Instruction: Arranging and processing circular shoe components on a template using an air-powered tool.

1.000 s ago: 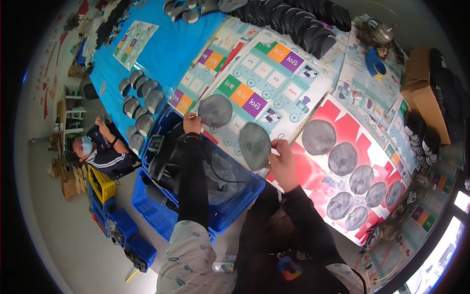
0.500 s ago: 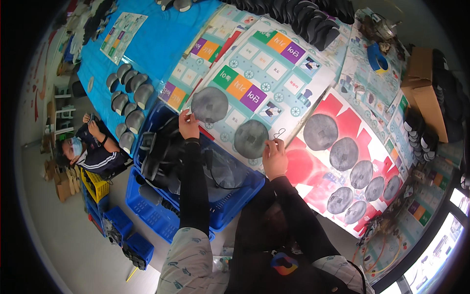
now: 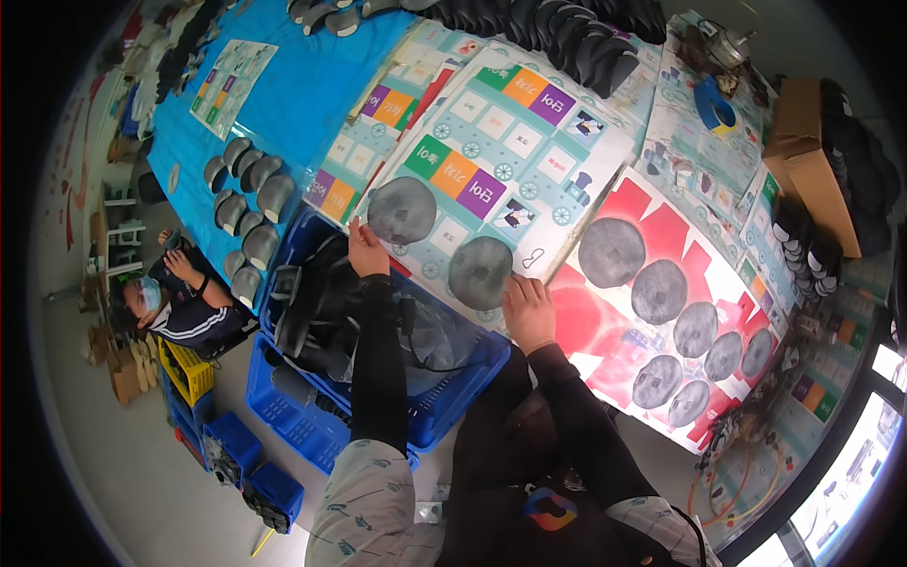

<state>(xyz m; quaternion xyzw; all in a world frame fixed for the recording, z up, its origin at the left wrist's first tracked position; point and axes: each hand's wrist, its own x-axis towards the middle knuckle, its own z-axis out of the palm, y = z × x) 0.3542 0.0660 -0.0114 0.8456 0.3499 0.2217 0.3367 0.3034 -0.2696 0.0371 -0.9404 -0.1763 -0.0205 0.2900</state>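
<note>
Two dark grey round discs lie on a printed sheet in front of me. My left hand is at the lower left rim of the left disc, its thumb and forefinger a little apart and the other fingers curled. A small square mark shows near that disc's middle. At the right disc, my right hand has its thumb and fingertips closed at the right edge. Both discs rest on the printed sheet.
Several more grey discs lie on a red and white sheet to the right. A blue crate of dark parts stands below the table edge. Grey curved pieces sit on blue sheeting, near a seated person. Blue tape lies far right.
My right hand has moved slightly left, its fingertips now at the right disc's edge. My left hand stays by the left disc. The whole view has shifted a little.
</note>
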